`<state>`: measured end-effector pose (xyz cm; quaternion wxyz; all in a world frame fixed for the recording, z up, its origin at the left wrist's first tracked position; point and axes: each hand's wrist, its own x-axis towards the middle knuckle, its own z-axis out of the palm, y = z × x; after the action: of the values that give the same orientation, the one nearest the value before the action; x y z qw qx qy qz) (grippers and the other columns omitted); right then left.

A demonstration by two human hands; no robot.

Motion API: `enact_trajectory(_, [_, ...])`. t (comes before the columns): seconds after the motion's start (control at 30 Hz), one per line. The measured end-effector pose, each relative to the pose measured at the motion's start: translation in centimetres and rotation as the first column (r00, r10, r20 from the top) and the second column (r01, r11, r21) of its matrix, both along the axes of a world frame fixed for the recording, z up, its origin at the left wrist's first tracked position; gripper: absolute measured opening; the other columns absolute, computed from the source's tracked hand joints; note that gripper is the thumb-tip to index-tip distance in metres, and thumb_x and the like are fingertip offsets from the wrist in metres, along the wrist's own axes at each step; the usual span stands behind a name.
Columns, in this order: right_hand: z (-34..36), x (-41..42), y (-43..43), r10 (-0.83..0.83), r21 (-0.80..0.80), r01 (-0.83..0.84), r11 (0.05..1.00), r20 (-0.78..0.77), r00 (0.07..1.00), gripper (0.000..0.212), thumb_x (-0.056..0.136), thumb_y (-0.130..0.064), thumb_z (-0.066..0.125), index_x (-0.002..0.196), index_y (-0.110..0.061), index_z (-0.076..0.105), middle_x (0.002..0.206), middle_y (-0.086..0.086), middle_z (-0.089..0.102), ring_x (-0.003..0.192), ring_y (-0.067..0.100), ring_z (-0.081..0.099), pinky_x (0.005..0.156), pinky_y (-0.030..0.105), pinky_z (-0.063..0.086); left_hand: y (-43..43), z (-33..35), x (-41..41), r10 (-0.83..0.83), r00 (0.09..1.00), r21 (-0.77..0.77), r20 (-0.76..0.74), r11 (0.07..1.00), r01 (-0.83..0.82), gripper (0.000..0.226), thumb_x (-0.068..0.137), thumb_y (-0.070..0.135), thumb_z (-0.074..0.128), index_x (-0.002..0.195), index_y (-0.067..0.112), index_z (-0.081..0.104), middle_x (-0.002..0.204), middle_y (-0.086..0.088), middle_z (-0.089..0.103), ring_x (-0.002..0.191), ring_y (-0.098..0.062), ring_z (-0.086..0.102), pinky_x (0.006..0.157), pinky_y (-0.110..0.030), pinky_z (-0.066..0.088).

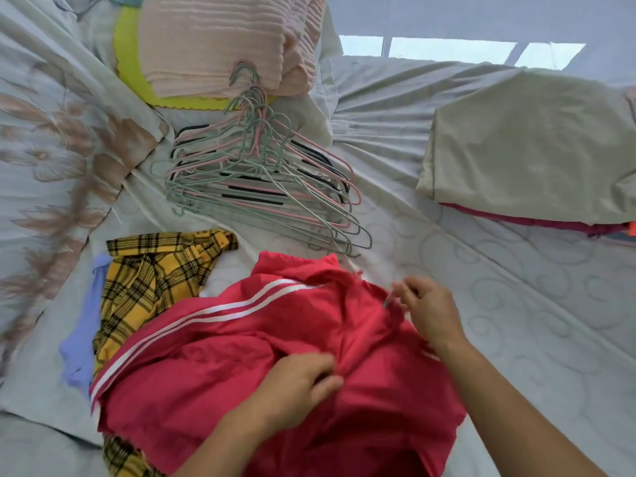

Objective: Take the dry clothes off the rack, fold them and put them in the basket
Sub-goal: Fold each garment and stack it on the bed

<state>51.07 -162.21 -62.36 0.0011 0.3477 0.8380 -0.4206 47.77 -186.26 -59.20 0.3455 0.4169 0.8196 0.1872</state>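
Red jacket (206, 373) | left hand (296, 383) bunches it; right hand (428, 313) pinches its edge | hangers (261, 187) behind; plaid shirt (151, 280) partly underneath

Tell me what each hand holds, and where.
Both hold the jacket. The left hand grips bunched cloth at its middle; the right hand pinches its edge near the collar.

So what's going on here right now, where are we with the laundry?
A person is working on a red jacket spread on the bed. The left hand grips its fabric near the middle; the right hand pinches it at the upper edge. A yellow plaid shirt lies unfolded, partly under it, with empty hangers piled beyond.
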Motion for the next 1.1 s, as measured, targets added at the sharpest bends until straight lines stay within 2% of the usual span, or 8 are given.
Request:
enact_trajectory(0.1, [1.2, -1.3, 3.9, -0.172, -0.022, 0.171, 0.985, -0.053, 0.984, 0.023, 0.092, -0.018, 0.056, 0.073, -0.008, 0.064, 0.073, 0.010, 0.062, 0.073, 0.028, 0.057, 0.066, 0.030, 0.038, -5.5, 0.1, 1.7, -0.042, 0.984, -0.217, 0.174, 0.973, 0.080, 0.025, 0.083, 0.053, 0.049, 0.084, 0.028, 0.050, 0.075, 0.021, 0.058, 0.075, -0.002, 0.053, 0.070, -0.015, 0.034])
enact_trajectory(0.27, [-0.5, 0.6, 4.1, -0.129, -0.204, 0.144, 0.968, 0.085, 0.988, 0.028, 0.096, -0.017, 0.047, 0.070, -0.013, 0.056, 0.066, 0.000, 0.055, 0.063, 0.023, 0.053, 0.066, 0.036, 0.047, -4.7, -0.7, -0.2, 0.237, 0.925, -0.207, 0.298, 0.962, -0.180, 0.057, 0.057, 0.087, 0.043, 0.072, 0.034, 0.055, 0.063, 0.028, 0.057, 0.063, 0.008, 0.053, 0.067, -0.017, 0.042])
enact_trajectory(0.43, [-1.3, 6.9, -1.0, -0.023, -0.506, 0.197, 0.840, 0.329, 0.944, 0.034, 0.097, -0.033, 0.045, 0.074, -0.013, 0.061, 0.070, -0.001, 0.060, 0.069, 0.013, 0.055, 0.061, 0.019, 0.049, 0.2, -3.5, -8.5, 0.556, 0.817, 0.113, -0.150, 0.831, -0.545, 0.027, 0.083, 0.036, 0.064, 0.094, 0.011, 0.063, 0.091, -0.001, 0.063, 0.091, -0.021, 0.058, 0.082, -0.037, 0.044])
enact_trajectory(0.57, [-1.7, 10.3, -1.6, 0.002, -0.551, 0.205, 0.809, 0.352, 0.936, 0.032, 0.089, -0.031, 0.061, 0.082, -0.001, 0.070, 0.077, 0.005, 0.070, 0.066, 0.011, 0.061, 0.064, 0.021, 0.049, 2.7, -5.6, -13.0, 0.418, 0.891, -0.257, -0.179, 0.854, -0.452, 0.061, 0.083, 0.047, 0.063, 0.129, 0.009, 0.049, 0.133, -0.011, 0.051, 0.124, -0.027, 0.046, 0.101, -0.038, 0.036])
enact_trajectory(0.67, [-0.8, 11.0, -0.7, -0.086, -0.533, 0.242, 0.811, 0.300, 0.950, 0.022, 0.089, -0.025, 0.061, 0.080, -0.009, 0.074, 0.082, 0.006, 0.074, 0.075, 0.015, 0.066, 0.077, 0.032, 0.051, 3.8, -6.3, -12.1, 0.378, 0.926, -0.344, -0.019, 0.867, -0.361, 0.054, 0.081, 0.047, 0.065, 0.121, 0.014, 0.052, 0.125, -0.010, 0.058, 0.114, -0.026, 0.054, 0.092, -0.032, 0.042])
enact_trajectory(0.9, [1.4, 11.5, 3.6, -0.295, -0.406, 0.318, 0.857, 0.121, 0.948, 0.026, 0.090, -0.023, 0.059, 0.070, -0.012, 0.070, 0.066, 0.003, 0.068, 0.057, 0.010, 0.057, 0.055, 0.017, 0.045, 3.7, -1.3, -10.7, 0.246, 0.841, -0.092, -0.482, 0.940, -0.327, 0.046, 0.090, 0.055, 0.037, 0.107, 0.023, 0.067, 0.101, -0.007, 0.062, 0.097, -0.028, 0.061, 0.072, -0.036, 0.047])
enact_trajectory(1.0, [2.7, 10.8, 5.5, -0.323, -0.446, 0.263, 0.855, -0.062, 0.944, 0.027, 0.090, -0.032, 0.057, 0.073, -0.013, 0.063, 0.068, 0.000, 0.057, 0.062, 0.007, 0.051, 0.055, 0.014, 0.042, 4.7, 2.6, -11.3, 0.452, 0.840, 0.116, -0.298, 0.891, -0.439, 0.038, 0.089, 0.048, 0.048, 0.100, 0.020, 0.071, 0.094, -0.004, 0.068, 0.088, -0.022, 0.061, 0.075, -0.034, 0.048])
enact_trajectory(1.1, [4.2, 10.3, 7.1, -0.338, -0.487, 0.230, 0.843, -0.146, 0.930, 0.058, 0.071, -0.070, 0.058, 0.084, -0.014, 0.060, 0.076, -0.002, 0.058, 0.069, 0.004, 0.053, 0.063, 0.016, 0.046, 6.0, 6.3, -10.9, 0.617, 0.722, -0.063, 0.313, 0.772, -0.633, 0.023, 0.083, 0.035, 0.065, 0.084, 0.014, 0.073, 0.075, -0.001, 0.067, 0.070, -0.014, 0.056, 0.062, -0.027, 0.042])
